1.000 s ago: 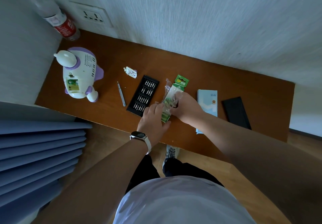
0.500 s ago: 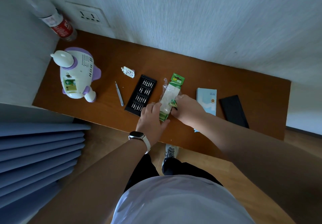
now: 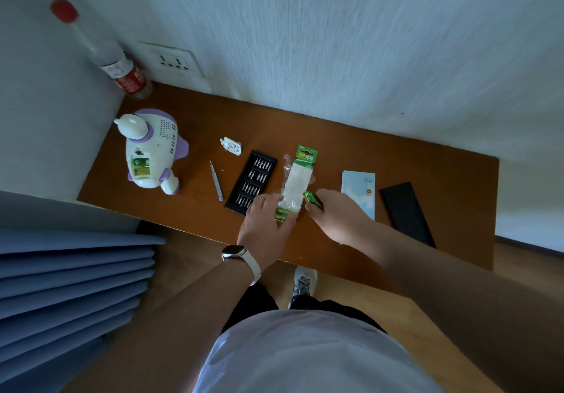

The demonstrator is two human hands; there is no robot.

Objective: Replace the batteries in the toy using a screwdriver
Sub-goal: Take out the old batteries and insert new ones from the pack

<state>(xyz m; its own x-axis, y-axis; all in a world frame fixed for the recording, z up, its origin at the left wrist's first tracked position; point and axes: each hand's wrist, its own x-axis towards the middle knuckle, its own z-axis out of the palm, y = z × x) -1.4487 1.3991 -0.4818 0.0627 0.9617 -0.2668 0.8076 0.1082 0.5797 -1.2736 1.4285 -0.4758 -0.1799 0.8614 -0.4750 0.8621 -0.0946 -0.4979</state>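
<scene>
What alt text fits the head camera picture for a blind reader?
A person at a brown desk holds a battery pack with the left hand while the right hand pinches green batteries beside it. A white and purple toy lies at the left with its battery compartment open, a screwdriver and bit case between.

You face a brown wooden bench (image 3: 381,154) against a white textured wall (image 3: 335,41). Wall socket (image 3: 172,62) above its far-left corner. Wood floor (image 3: 457,316) below. Blue pleated fabric (image 3: 70,285) at your left. Light dim, cool.
</scene>
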